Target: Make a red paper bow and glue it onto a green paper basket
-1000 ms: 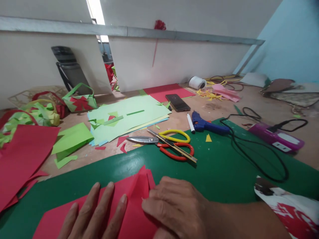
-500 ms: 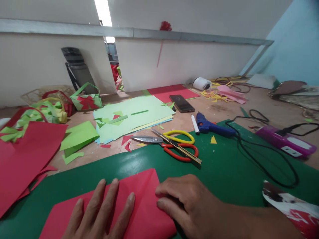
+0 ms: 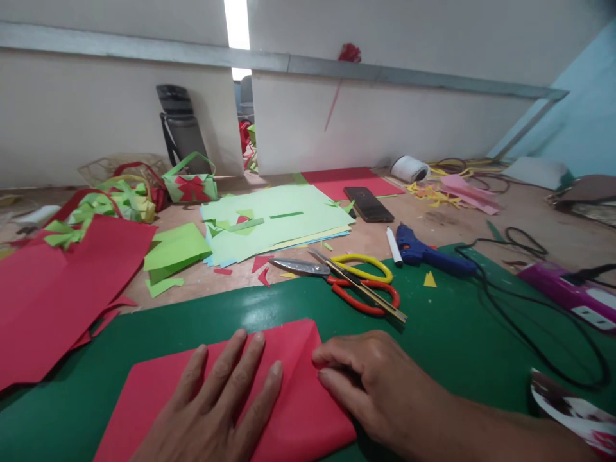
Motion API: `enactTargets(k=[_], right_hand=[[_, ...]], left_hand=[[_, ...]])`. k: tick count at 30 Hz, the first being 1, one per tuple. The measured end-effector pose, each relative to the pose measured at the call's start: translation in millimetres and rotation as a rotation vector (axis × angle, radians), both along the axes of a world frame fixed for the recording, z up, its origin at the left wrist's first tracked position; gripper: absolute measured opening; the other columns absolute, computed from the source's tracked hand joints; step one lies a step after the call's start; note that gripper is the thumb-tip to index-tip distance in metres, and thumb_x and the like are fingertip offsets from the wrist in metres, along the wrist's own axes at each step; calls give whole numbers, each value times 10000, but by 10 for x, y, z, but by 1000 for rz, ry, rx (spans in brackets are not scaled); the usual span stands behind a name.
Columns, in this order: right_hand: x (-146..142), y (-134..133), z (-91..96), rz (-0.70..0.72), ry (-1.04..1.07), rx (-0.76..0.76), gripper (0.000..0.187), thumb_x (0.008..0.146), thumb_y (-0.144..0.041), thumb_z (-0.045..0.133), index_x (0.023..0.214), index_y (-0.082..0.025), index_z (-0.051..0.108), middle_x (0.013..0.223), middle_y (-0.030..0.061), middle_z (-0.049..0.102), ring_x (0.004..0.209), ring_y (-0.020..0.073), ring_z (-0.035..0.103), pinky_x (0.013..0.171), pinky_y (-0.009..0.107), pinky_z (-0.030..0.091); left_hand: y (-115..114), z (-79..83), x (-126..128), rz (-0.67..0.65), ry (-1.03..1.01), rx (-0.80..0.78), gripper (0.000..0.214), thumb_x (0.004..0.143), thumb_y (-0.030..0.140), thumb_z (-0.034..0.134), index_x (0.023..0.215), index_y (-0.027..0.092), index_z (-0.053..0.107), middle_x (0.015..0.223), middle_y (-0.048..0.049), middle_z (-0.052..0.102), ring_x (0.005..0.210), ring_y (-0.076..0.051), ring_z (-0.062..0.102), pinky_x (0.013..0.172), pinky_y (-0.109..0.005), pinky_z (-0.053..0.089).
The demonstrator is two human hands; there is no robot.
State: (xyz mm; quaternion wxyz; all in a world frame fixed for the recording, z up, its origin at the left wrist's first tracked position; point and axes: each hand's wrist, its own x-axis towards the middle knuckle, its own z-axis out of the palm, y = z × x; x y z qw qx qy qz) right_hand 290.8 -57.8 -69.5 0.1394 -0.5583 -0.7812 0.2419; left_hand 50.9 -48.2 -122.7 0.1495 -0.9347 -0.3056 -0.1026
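Note:
A folded sheet of red paper [image 3: 301,410] lies on the green cutting mat [image 3: 158,327] in front of me. My left hand [image 3: 216,404] rests flat on it, fingers spread. At the sheet's right edge, my right hand [image 3: 380,378] has thumb and forefinger bent together on the paper, beside a slanting crease. Beyond the sheet lie scissors [image 3: 363,283] with yellow and red handles, and a box cutter [image 3: 370,292] rests across them. The lower part of the sheet runs out of view under my left hand.
A blue glue gun [image 3: 433,255], a white marker [image 3: 394,246] and a phone [image 3: 368,204] lie farther back. Pale green sheets [image 3: 283,228] are stacked mid-table. More red paper [image 3: 62,289] is on the left, near small paper baskets [image 3: 192,186]. A purple power strip [image 3: 563,292] sits right.
The whole scene has shifted to the right in view as the camera turned left. Both hands keep nearly the same places on the red paper.

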Motion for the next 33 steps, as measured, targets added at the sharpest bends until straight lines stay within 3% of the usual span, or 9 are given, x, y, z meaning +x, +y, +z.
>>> enactTargets(k=[5,12,23,29,33], right_hand=[[3,9,-18,-24,77,39,184,855,-124,482,771,-193,630,680,3,641,618,130,570,587,233,376],[-12,62,-8,-159,262,-92,117,854,-196,520,778,-191,609,661,-31,631,586,110,555,564,213,394],[-53,141,-17,-72,-22,36,202,845,-131,502,697,-177,632,633,1,621,586,132,552,568,235,371],[-45,125,-37,-46,3,87,178,881,-128,485,787,-175,629,717,14,651,653,140,591,623,237,409],[-48,134,-44,-61,22,94,158,869,-124,498,782,-176,619,703,1,648,632,131,588,595,228,399]], left_hand=[[-14,74,22,37,24,-51,486,908,422,464,1381,314,437,1442,-86,435,1351,-340,316,1059,-532,276],[-30,150,51,57,57,-91,487,914,426,429,1392,332,417,1439,-88,439,1342,-348,333,1026,-531,327],[-36,259,68,61,112,-105,560,848,450,496,1381,288,439,1396,-142,480,1301,-382,385,952,-556,400],[0,378,59,44,125,-149,580,852,487,459,1392,277,424,1398,-138,479,1292,-367,405,944,-503,425],[15,375,31,24,108,-162,641,838,569,443,1409,279,397,1422,-139,447,1300,-373,383,948,-493,421]])
